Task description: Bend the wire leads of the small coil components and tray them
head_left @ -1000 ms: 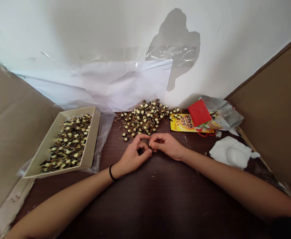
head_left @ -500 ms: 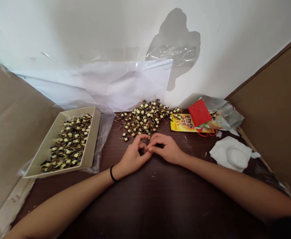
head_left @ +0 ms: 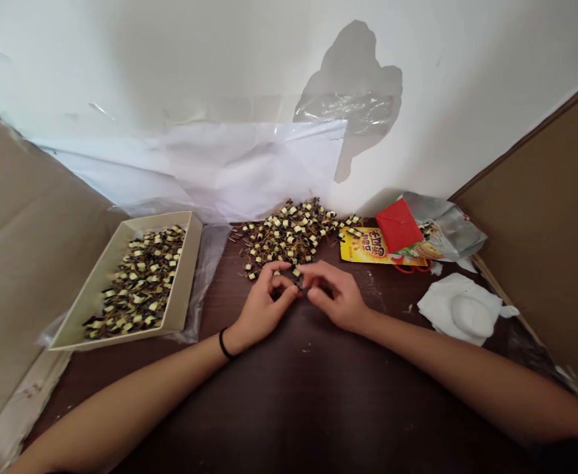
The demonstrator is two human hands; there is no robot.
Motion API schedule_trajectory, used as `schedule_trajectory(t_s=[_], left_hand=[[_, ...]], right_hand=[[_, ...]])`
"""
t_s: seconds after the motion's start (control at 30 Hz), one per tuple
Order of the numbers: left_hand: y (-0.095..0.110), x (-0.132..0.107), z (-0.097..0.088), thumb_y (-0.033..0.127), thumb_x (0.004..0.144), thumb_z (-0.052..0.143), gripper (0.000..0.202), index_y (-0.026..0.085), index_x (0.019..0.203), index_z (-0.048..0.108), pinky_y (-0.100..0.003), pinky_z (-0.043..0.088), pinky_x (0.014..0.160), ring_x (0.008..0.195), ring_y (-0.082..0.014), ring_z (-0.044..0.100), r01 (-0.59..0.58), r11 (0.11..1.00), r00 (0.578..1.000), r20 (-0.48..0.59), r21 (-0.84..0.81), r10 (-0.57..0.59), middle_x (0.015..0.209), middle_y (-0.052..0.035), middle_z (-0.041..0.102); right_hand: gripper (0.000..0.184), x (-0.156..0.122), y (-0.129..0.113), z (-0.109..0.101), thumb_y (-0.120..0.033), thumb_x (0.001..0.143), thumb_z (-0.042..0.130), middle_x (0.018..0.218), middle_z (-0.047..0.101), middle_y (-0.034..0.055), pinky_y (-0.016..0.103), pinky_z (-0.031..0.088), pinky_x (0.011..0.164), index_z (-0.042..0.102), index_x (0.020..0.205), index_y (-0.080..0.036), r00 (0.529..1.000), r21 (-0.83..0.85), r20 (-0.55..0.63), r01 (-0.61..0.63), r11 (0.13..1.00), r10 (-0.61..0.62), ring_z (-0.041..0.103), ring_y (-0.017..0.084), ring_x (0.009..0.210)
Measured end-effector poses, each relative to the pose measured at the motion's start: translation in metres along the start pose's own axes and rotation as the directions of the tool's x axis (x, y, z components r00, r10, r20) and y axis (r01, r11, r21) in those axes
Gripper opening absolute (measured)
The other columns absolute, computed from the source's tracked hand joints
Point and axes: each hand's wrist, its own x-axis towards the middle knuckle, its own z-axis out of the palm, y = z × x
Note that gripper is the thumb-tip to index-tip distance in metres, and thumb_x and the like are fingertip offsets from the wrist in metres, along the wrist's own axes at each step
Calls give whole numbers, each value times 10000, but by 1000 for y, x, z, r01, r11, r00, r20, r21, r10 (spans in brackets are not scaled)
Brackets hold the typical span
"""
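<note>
My left hand (head_left: 262,306) and my right hand (head_left: 336,296) meet at the middle of the dark brown table (head_left: 293,395). Both are pinched, fingertips together, on one small dark part (head_left: 299,282) with wire leads that is mostly hidden between them. Just beyond the fingers lies a loose pile of small yellow-and-black wound parts (head_left: 289,234). A black band circles my left wrist.
A cream tray (head_left: 178,303) of the same parts sits at the left on clear plastic. At the back right lie a yellow packet (head_left: 368,247), a red pouch (head_left: 397,224), a silver bag (head_left: 449,227) and crumpled white tissue (head_left: 467,309). Cardboard walls stand on both sides.
My hands stay pinched together on the small part; the fingers have shifted a little and the right hand has turned slightly. The view has tipped slightly.
</note>
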Motion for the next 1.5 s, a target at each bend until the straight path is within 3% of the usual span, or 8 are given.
schedule_trajectory(t_s=[0.1,0.17,0.23,0.47,0.63,1.2,1.5], left_hand=[[-2,0,-1,260,848,563,343,170,1132,393,-270,434,751,741,-135,610,-14,1000,999,49,-17,14,730,15,601],[-3,-1,-1,253,849,566,350,174,1144,396,-274,435,777,770,-135,614,-22,999,998,64,-24,23,770,2,613],[-3,-1,-1,248,851,564,343,177,1143,399,-275,436,797,809,-139,622,-25,999,996,79,-33,28,810,-12,628],[-2,-1,-2,240,853,554,336,177,1144,398,-276,433,814,820,-137,627,-29,1000,995,94,13,28,805,-6,642],[0,-1,-1,263,848,559,350,170,1142,395,-273,440,792,805,-140,629,2,1000,995,99,5,-2,797,-10,644],[-2,-1,-2,270,855,557,334,168,1136,410,-279,451,791,792,-143,618,-21,999,993,117,30,18,803,-23,649],[-1,-1,-2,262,851,560,324,166,1125,416,-280,459,779,788,-148,634,-28,999,993,114,39,23,800,-25,659]], right_hand=[[292,6,7,-3,-393,866,508,843,554,24,248,445,528,576,1087,-216,933,326,30,-347,879,358,489,101,601],[290,10,10,-6,-421,844,529,848,559,29,227,431,493,595,1013,-195,878,440,142,-470,765,457,492,96,599],[265,13,11,-7,-414,821,561,812,572,24,213,413,476,603,939,-180,846,456,220,-530,715,486,494,90,585],[152,14,5,-9,-273,732,654,672,562,-31,203,384,500,592,827,-171,859,351,274,-508,787,432,485,72,549],[86,16,3,-10,-215,718,609,631,564,-36,209,377,514,601,784,-160,834,278,312,-539,795,456,488,76,546],[229,17,6,-12,-324,682,731,652,575,-35,244,414,613,604,756,-149,791,279,360,-597,752,494,511,88,600],[266,17,4,-12,-354,661,750,634,574,-43,239,404,594,610,754,-148,761,318,374,-642,698,530,501,81,585]])
